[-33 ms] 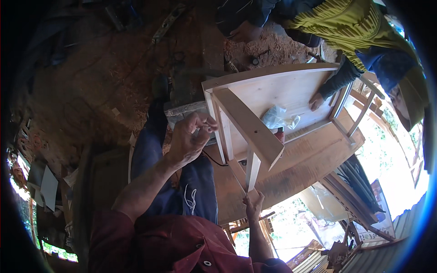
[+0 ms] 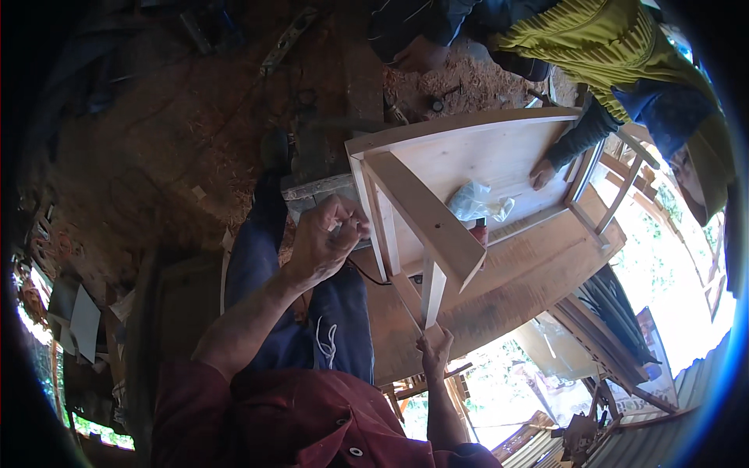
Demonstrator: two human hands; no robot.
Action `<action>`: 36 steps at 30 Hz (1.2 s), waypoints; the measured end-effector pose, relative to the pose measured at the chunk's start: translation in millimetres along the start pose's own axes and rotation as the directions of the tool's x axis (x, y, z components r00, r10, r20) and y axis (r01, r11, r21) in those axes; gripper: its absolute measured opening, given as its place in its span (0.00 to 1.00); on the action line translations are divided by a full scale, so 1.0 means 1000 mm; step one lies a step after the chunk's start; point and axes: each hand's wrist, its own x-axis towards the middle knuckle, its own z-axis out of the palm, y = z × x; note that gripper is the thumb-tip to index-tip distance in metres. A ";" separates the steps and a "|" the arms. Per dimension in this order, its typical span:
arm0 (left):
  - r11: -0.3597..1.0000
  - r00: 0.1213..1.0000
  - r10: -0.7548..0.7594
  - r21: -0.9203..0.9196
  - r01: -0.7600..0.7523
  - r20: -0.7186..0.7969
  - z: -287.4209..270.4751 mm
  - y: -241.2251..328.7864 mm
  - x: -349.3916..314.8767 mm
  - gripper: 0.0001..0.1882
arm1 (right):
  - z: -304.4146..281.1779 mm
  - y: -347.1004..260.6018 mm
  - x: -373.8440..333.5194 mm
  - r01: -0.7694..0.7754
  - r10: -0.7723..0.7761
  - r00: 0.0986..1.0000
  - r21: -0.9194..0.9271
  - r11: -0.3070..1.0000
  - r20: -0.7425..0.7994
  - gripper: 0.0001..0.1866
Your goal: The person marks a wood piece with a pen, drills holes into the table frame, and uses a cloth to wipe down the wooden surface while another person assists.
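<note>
An unpainted wooden furniture frame (image 2: 468,146) with a pale panel lies on a brown wooden board (image 2: 499,304). From its near corner a wide wooden piece (image 2: 429,221) and a narrower leg (image 2: 432,295) stick out towards me. My right hand (image 2: 434,349) is closed around the end of the leg. Beside the frame's left edge is my left hand (image 2: 331,234), raised with its fingers curled together; whatever they pinch, if anything, is too small to make out. A crumpled clear plastic bag (image 2: 477,202) rests on the panel, beside a partly hidden red object (image 2: 479,232).
Across the frame a person in a yellow vest (image 2: 581,39) leans in, one hand (image 2: 541,174) on the panel. A rough timber block (image 2: 316,187) stands left of the frame. Wood shavings (image 2: 484,86) cover the ground, where a spirit level (image 2: 289,40) lies. Stacked planks (image 2: 601,343) are at right.
The fingers of my left hand have curled in slightly and dipped a little. My right hand, the frame and the other person look the same.
</note>
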 end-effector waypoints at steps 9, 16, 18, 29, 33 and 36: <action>0.964 0.965 -0.263 -0.039 0.263 0.021 0.009 0.011 -0.016 0.07 | -0.014 0.010 0.005 0.019 -0.026 0.995 0.070 0.997 0.097 0.33; 0.971 0.978 -0.176 0.141 0.192 -0.113 0.034 -0.039 -0.065 0.10 | -0.041 0.044 0.021 0.246 -0.214 0.950 -0.122 0.962 0.229 0.37; 0.967 0.971 -0.198 0.135 0.216 -0.134 0.040 -0.060 -0.084 0.12 | -0.052 0.027 0.017 0.238 -0.191 0.939 -0.140 0.961 0.285 0.39; 0.999 0.959 0.015 0.039 -0.004 -0.283 0.066 -0.136 -0.124 0.10 | -0.084 0.089 0.151 0.421 -0.451 0.879 0.191 0.886 0.153 0.36; 0.991 0.900 0.120 0.104 -0.084 -0.419 0.087 -0.119 -0.115 0.09 | -0.078 0.071 0.178 0.472 -0.530 0.841 0.332 0.817 0.110 0.35; 0.986 0.901 0.156 0.112 -0.121 -0.404 0.096 -0.098 -0.107 0.09 | -0.079 0.055 0.142 0.510 -0.647 0.727 0.451 0.732 0.229 0.37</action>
